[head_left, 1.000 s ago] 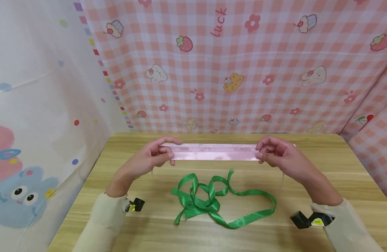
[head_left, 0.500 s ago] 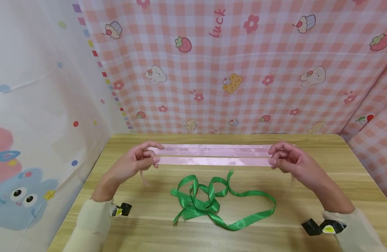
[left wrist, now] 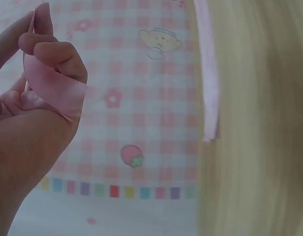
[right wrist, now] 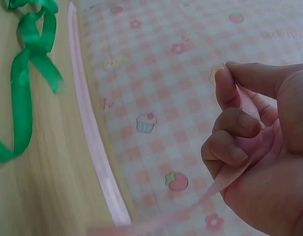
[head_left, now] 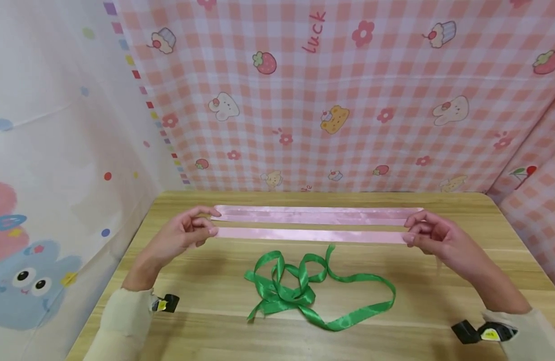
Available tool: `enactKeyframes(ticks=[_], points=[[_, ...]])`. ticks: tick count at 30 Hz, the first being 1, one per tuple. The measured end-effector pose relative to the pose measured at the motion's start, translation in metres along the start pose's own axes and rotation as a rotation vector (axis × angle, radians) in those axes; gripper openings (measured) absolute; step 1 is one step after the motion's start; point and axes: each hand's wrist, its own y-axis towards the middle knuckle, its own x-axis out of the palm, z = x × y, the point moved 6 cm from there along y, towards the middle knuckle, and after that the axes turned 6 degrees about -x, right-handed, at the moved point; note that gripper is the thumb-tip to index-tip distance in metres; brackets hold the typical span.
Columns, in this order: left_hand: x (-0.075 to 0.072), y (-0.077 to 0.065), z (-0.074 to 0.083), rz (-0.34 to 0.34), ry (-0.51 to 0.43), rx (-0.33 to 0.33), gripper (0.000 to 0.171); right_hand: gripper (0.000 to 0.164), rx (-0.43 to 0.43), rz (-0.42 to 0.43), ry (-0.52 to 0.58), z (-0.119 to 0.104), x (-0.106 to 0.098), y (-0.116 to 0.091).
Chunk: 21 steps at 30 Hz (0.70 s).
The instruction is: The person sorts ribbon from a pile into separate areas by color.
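Note:
A pink satin ribbon [head_left: 311,234] is stretched straight across between the two hands, above the table. My left hand [head_left: 175,235] pinches its left part between thumb and finger; in the left wrist view, a loop of the ribbon [left wrist: 58,93] curves through the palm. The right hand [head_left: 448,245] pinches the other side, and a loose tail of ribbon [right wrist: 205,194] trails out from under its curled fingers. Just behind, a pink strip [head_left: 311,215] with a lengthwise line lies flat along the far part of the table.
A loosely tangled green ribbon [head_left: 288,296] lies on the wooden table [head_left: 241,341], nearer the person than the pink strips. A pink checked cloth [head_left: 295,90] hangs behind the table, and a white printed cloth [head_left: 74,115] hangs at the left.
Both hands have moved apart, left and right, lengthening the stretched pink span. The held ribbon now shows separately in front of the lying pink strip, which it overlapped before.

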Motion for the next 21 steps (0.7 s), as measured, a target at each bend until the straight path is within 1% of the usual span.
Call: enactKeyframes(ticks=[2,4,8,10,12,14,17,19,21], points=[[-0.003,0.0,-0.006,0.018,0.007,-0.019,0.029,0.015,0.018,0.007,-0.027,0.004,-0.005,-0.003],[-0.006,-0.001,-0.012,0.039,0.01,-0.044,0.027,0.015,0.019,0.005,-0.025,0.007,-0.009,-0.007],[-0.013,-0.003,-0.023,0.089,-0.005,-0.095,0.028,0.019,-0.013,-0.025,0.042,0.011,-0.014,-0.014],[-0.016,-0.005,-0.027,0.119,-0.011,-0.109,0.028,0.023,-0.013,-0.038,0.076,0.013,-0.016,-0.019],[-0.02,-0.006,-0.032,0.144,-0.023,-0.116,0.027,0.026,-0.003,-0.045,0.088,0.016,-0.019,-0.023],[-0.022,-0.008,-0.035,0.147,-0.041,-0.113,0.026,0.025,0.018,-0.042,0.097,0.02,-0.022,-0.027],[-0.025,-0.012,-0.042,0.129,-0.061,-0.121,0.027,0.024,0.054,-0.026,0.085,0.025,-0.028,-0.032],[-0.027,-0.015,-0.047,0.123,-0.041,-0.149,0.029,0.024,0.077,-0.012,0.076,0.029,-0.032,-0.035],[-0.03,-0.018,-0.052,0.133,-0.014,-0.186,0.032,0.026,0.09,-0.001,0.063,0.034,-0.037,-0.037]])
